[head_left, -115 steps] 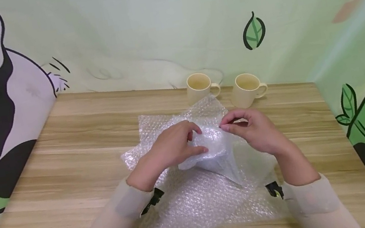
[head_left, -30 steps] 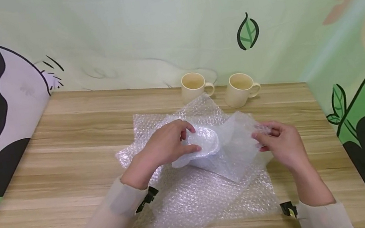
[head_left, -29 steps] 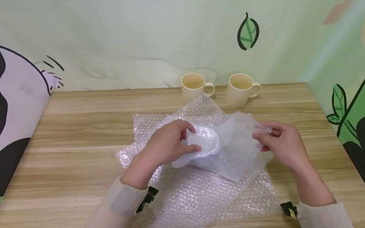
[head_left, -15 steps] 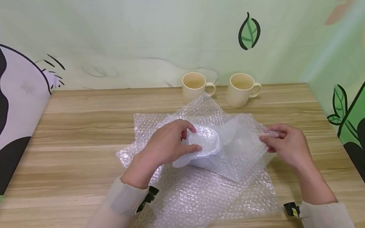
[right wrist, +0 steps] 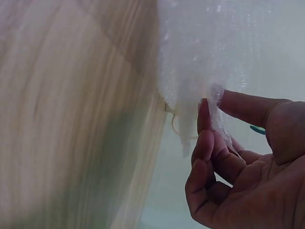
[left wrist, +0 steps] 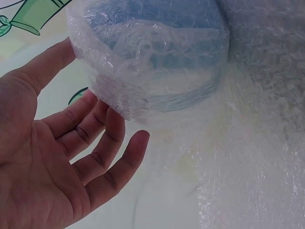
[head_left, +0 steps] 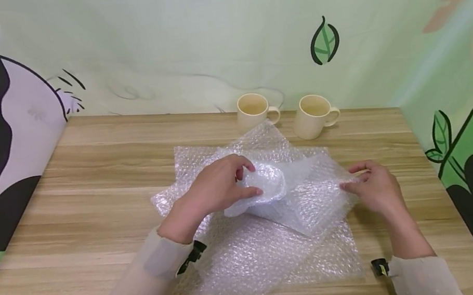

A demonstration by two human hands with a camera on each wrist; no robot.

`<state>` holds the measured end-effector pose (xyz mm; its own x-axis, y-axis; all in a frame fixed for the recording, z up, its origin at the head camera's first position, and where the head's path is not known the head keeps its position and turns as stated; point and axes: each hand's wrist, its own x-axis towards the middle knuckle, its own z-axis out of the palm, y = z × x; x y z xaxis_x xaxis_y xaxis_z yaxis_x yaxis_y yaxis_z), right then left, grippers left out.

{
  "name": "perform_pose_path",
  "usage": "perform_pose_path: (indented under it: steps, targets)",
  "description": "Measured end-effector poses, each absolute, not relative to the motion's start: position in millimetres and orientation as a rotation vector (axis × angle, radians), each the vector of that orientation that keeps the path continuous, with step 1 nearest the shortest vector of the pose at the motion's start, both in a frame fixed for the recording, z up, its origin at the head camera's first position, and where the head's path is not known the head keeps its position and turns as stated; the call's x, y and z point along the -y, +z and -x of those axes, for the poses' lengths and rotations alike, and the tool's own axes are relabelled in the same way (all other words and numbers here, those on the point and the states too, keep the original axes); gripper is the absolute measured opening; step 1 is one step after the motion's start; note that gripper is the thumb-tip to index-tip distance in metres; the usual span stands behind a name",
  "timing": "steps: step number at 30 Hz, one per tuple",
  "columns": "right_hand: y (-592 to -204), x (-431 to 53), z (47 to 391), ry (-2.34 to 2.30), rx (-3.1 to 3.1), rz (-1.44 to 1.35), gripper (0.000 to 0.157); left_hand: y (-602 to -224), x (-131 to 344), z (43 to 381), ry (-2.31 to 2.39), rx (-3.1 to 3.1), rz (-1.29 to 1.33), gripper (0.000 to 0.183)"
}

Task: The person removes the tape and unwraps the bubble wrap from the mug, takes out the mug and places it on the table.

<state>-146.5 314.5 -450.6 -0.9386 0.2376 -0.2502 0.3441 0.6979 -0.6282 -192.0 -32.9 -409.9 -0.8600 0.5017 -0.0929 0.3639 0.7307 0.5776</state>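
In the head view my left hand (head_left: 219, 185) holds a round bundle of bubble wrap (head_left: 268, 181) at the middle of the table. Its thumb and fingers curve around the bundle's left side. The left wrist view shows a light blue, rounded object (left wrist: 190, 52) through the cloudy layers; its exact kind is hidden by the wrap. My right hand (head_left: 377, 188) pinches the corner of the bubble wrap sheet (head_left: 320, 190) that stretches from the bundle to the right. In the right wrist view that sheet (right wrist: 190, 57) hangs between thumb and fingers.
More bubble wrap (head_left: 248, 266) lies spread in overlapping layers under the bundle on the wooden table (head_left: 85, 205). Two cream mugs, a left mug (head_left: 251, 113) and a right mug (head_left: 310, 121), stand behind it near the printed backdrop (head_left: 179, 36).
My right hand has moved from beside the bundle out to the right, drawing the wrap's loose end with it. Lately the sheet has sunk flatter. My left hand stays on the bundle.
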Motion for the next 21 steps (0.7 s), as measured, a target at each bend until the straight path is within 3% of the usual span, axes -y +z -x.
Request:
perform_pose_path:
  steps: [21]
  targets:
    - [-459,-306,147,-0.777,-3.040,-0.371,0.053,-409,33,192,0.824,-2.687,-0.680,0.049]
